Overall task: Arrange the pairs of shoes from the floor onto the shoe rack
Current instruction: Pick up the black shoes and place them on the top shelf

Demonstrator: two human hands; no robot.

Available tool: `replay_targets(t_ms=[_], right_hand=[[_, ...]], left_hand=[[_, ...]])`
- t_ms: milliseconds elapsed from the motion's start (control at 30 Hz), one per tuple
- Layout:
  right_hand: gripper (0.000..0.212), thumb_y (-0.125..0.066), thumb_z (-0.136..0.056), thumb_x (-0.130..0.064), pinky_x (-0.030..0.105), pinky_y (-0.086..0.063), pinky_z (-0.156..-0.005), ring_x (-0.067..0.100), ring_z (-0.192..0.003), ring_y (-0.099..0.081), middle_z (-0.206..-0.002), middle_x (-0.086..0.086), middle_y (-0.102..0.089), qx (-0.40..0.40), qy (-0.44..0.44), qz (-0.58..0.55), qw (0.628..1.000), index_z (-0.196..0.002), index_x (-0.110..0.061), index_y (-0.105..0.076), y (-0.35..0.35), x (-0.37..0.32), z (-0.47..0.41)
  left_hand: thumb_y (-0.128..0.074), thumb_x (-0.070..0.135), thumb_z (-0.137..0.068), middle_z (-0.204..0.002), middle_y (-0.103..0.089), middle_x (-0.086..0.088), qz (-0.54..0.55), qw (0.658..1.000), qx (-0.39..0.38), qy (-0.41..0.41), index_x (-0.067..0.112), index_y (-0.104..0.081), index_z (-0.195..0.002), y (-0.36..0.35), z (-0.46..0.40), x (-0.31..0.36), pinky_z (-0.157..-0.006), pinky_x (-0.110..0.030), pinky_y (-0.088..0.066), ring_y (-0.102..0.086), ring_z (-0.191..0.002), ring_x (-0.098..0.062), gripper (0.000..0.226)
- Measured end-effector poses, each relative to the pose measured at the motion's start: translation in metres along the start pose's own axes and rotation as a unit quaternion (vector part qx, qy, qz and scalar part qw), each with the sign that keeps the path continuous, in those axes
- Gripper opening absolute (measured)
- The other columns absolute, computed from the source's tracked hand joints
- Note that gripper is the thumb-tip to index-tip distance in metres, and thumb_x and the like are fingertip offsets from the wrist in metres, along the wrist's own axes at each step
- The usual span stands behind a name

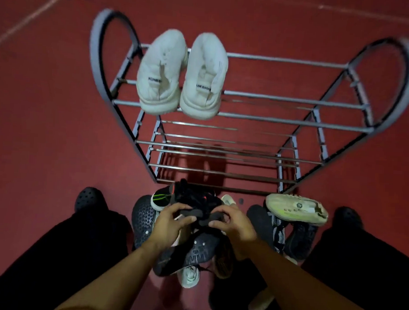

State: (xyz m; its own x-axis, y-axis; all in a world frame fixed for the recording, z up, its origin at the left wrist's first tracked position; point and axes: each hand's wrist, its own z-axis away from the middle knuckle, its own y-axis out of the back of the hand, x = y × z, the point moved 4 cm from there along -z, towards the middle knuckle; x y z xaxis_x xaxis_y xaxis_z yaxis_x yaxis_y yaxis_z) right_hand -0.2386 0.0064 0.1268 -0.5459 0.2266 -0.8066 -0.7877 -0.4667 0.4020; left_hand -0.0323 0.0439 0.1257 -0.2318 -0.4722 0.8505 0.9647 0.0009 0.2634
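A grey metal shoe rack (284, 99) stands in front of me on the red floor. A pair of white sneakers (181, 75) sits on the left of its top shelf, heels toward me. Below the rack lies a pile of shoes. My left hand (171, 226) and my right hand (233, 225) both grip a black shoe with red marks (196, 201) held just above the pile. A pale green sneaker (295, 208) lies on its side at the pile's right.
Dark shoes (298, 238) and a black perforated clog (143, 218) lie in the pile, with a white shoe (189, 276) underneath. My legs in black trousers and black clogs (89, 199) flank the pile. The rack's lower shelves hold nothing.
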Motion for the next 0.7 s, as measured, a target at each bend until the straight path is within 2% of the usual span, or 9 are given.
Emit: replay_targets(t_ms=[100, 167, 200, 267, 300, 400, 567, 633, 700], right_hand=[[0.023, -0.082, -0.077, -0.029, 0.022, -0.039, -0.087, 0.011, -0.095, -0.039, -0.099, -0.005, -0.036, 0.054, 0.028, 0.028, 0.998, -0.079, -0.033, -0.060, 0.030, -0.034, 0.027], [0.022, -0.080, -0.080, -0.020, 0.018, -0.046, -0.087, 0.012, -0.097, -0.045, -0.107, -0.002, -0.038, 0.079, 0.027, -0.018, 0.996, -0.080, -0.027, -0.060, 0.054, -0.051, 0.046], [0.018, -0.078, -0.082, -0.015, 0.015, -0.050, -0.078, 0.009, -0.091, -0.051, -0.107, 0.000, -0.044, 0.078, 0.016, -0.048, 0.996, -0.084, -0.019, -0.060, 0.065, -0.058, 0.056], [0.017, -0.074, -0.086, -0.016, 0.023, -0.055, -0.061, 0.011, -0.079, -0.062, -0.096, 0.006, -0.060, 0.068, -0.008, -0.092, 0.993, -0.088, -0.010, -0.058, 0.087, -0.072, 0.080], [0.018, -0.074, -0.086, -0.019, 0.028, -0.056, -0.060, 0.016, -0.079, -0.066, -0.091, 0.008, -0.065, 0.070, -0.012, -0.101, 0.992, -0.087, -0.010, -0.059, 0.098, -0.077, 0.091], [0.024, -0.077, -0.083, -0.028, 0.034, -0.060, -0.064, 0.024, -0.085, -0.071, -0.089, 0.013, -0.070, 0.101, 0.017, -0.082, 0.991, -0.086, -0.009, -0.064, 0.129, -0.100, 0.129], [0.024, -0.079, -0.081, -0.037, 0.023, -0.053, -0.070, 0.006, -0.078, -0.070, -0.087, -0.001, -0.072, 0.161, 0.085, -0.033, 0.983, -0.087, -0.015, -0.070, 0.174, -0.142, 0.191], [0.027, -0.080, -0.079, -0.036, 0.029, -0.056, -0.068, 0.010, -0.077, -0.071, -0.084, 0.002, -0.073, 0.187, 0.117, -0.022, 0.975, -0.086, -0.012, -0.071, 0.192, -0.159, 0.211], [0.031, -0.081, -0.079, -0.034, 0.037, -0.059, -0.067, 0.016, -0.078, -0.072, -0.082, 0.007, -0.073, 0.219, 0.143, -0.030, 0.965, -0.086, -0.006, -0.069, 0.210, -0.178, 0.228]], left_hand=[[-0.079, 0.005, -0.083, -0.088, -0.076, 0.005, 0.029, 0.999, 0.003, -0.015, 0.005, -0.070, -0.105, 0.003, 0.019, 0.032, -0.072, -0.017, -0.055, -0.072, -0.083, -0.009, 0.023], [-0.076, 0.004, -0.086, -0.085, -0.078, 0.007, 0.050, 0.998, -0.021, -0.031, 0.003, -0.069, -0.108, 0.000, 0.034, 0.056, -0.070, -0.015, -0.056, -0.073, -0.080, -0.005, 0.024], [-0.076, 0.004, -0.086, -0.085, -0.078, 0.010, 0.053, 0.997, -0.039, -0.038, 0.002, -0.068, -0.109, -0.003, 0.040, 0.065, -0.070, -0.015, -0.057, -0.074, -0.080, -0.005, 0.025], [-0.079, 0.006, -0.084, -0.080, -0.077, 0.010, 0.055, 0.995, -0.062, -0.059, 0.002, -0.069, -0.106, -0.005, 0.056, 0.090, -0.066, -0.014, -0.055, -0.073, -0.077, -0.002, 0.025], [-0.081, 0.009, -0.082, -0.080, -0.077, 0.007, 0.048, 0.994, -0.073, -0.066, 0.003, -0.070, -0.104, -0.005, 0.064, 0.103, -0.065, -0.015, -0.055, -0.073, -0.076, -0.003, 0.025], [-0.086, 0.022, -0.077, -0.086, -0.075, 0.001, 0.010, 0.986, -0.111, -0.121, 0.010, -0.073, -0.098, -0.007, 0.090, 0.142, -0.073, -0.022, -0.054, -0.072, -0.081, -0.009, 0.028], [-0.085, 0.016, -0.078, -0.085, -0.075, 0.000, 0.027, 0.978, -0.111, -0.176, 0.004, -0.072, -0.099, -0.012, 0.131, 0.190, -0.075, -0.023, -0.055, -0.070, -0.081, -0.013, 0.027], [-0.085, 0.017, -0.075, -0.088, -0.074, -0.005, 0.051, 0.975, -0.110, -0.184, 0.004, -0.072, -0.100, -0.013, 0.149, 0.205, -0.079, -0.030, -0.056, -0.070, -0.082, -0.018, 0.031], [-0.085, 0.016, -0.074, -0.090, -0.071, -0.007, 0.076, 0.972, -0.110, -0.194, 0.003, -0.072, -0.099, -0.013, 0.165, 0.222, -0.075, -0.027, -0.056, -0.069, -0.080, -0.015, 0.032]])
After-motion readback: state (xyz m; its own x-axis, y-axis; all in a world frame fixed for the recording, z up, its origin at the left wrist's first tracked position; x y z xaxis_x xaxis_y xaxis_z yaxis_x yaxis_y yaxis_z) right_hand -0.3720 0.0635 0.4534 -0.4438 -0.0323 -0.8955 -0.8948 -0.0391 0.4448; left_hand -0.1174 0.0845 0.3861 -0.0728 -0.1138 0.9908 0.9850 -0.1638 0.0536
